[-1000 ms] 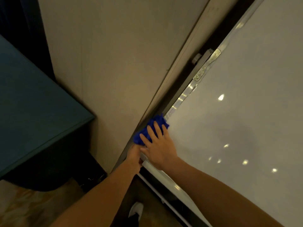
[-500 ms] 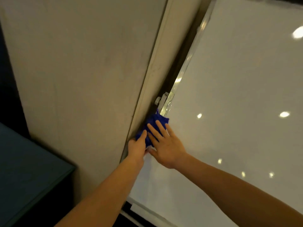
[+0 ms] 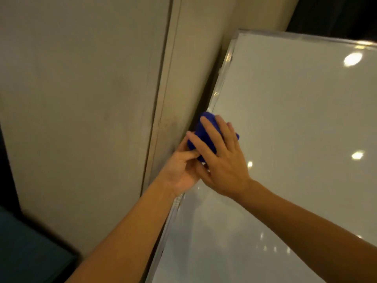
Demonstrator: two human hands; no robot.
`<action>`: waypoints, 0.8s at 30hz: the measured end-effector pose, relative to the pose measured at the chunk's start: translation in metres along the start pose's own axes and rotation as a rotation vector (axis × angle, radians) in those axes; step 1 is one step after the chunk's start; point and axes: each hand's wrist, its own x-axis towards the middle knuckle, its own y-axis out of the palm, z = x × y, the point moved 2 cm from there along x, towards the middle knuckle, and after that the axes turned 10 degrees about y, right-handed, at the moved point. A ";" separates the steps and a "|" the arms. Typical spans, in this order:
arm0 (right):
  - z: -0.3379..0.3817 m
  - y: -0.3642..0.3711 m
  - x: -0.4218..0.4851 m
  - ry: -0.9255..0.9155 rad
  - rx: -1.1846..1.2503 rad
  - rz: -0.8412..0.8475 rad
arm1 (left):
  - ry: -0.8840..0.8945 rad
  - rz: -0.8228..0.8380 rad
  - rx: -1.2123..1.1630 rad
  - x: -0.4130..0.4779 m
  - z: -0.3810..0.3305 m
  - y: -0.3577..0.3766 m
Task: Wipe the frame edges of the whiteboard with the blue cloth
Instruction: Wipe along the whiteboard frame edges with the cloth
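So the wipe has climbed a fair bit in the last second. A moment ago the blue cloth (image 3: 206, 135) was down near the lower corner of the whiteboard (image 3: 295, 139), by the bracket on the side rail; now it's around mid-height on the left frame edge (image 3: 221, 78), sitting roughly centre of the picture, and the board's top corner has come into view at upper right.

Right hand (image 3: 222, 160) is spread flat over the bunched cloth, fingers fanned, pressing it onto the rail. Left hand (image 3: 181, 166) is curled in just below and left of it, thumb and fingers pinching the cloth's lower end against the outer side of the frame, next to the beige wall panel (image 3: 81, 99). So both hands are holding the cloth; neither is free.

My read: the lower stretch of the left rail is covered and there's a clear run of bare frame up to the corner still to do, then the top edge (image 3: 306, 40). The gap by the wall looks tight, so knuckles may scrape.
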 end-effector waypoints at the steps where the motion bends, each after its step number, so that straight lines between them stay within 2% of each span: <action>1: -0.007 -0.003 0.013 0.004 -0.004 -0.091 | 0.031 0.057 -0.010 0.012 -0.006 0.007; 2: -0.013 -0.003 0.023 0.015 -0.023 -0.099 | 0.045 0.055 0.010 0.021 -0.009 0.010; 3: -0.016 0.002 0.029 0.030 -0.064 0.010 | 0.043 -0.019 0.076 0.026 -0.007 0.008; 6: -0.022 0.038 0.009 0.029 -0.224 0.617 | -0.069 -0.458 0.449 0.003 0.024 -0.031; 7: -0.024 0.049 -0.004 0.006 -0.257 0.719 | -0.105 -0.566 0.570 -0.013 0.035 -0.045; 9: -0.027 0.060 -0.018 -0.019 -0.265 0.713 | -0.071 -0.676 0.783 -0.041 0.047 -0.070; 11: -0.032 0.065 -0.018 0.039 -0.215 0.633 | -0.015 -0.640 1.018 -0.060 0.055 -0.085; 13: -0.036 0.070 -0.015 0.124 -0.211 0.581 | -0.056 -0.594 1.252 -0.080 0.070 -0.095; 18: 0.005 0.094 -0.056 0.393 -0.234 0.494 | -0.336 -0.460 1.514 -0.117 0.119 -0.121; 21: 0.055 0.103 -0.133 0.249 -0.176 0.636 | -0.276 -0.320 1.652 -0.141 0.140 -0.130; 24: 0.053 0.100 -0.152 0.035 -0.214 0.744 | -0.319 -0.361 1.687 -0.162 0.149 -0.139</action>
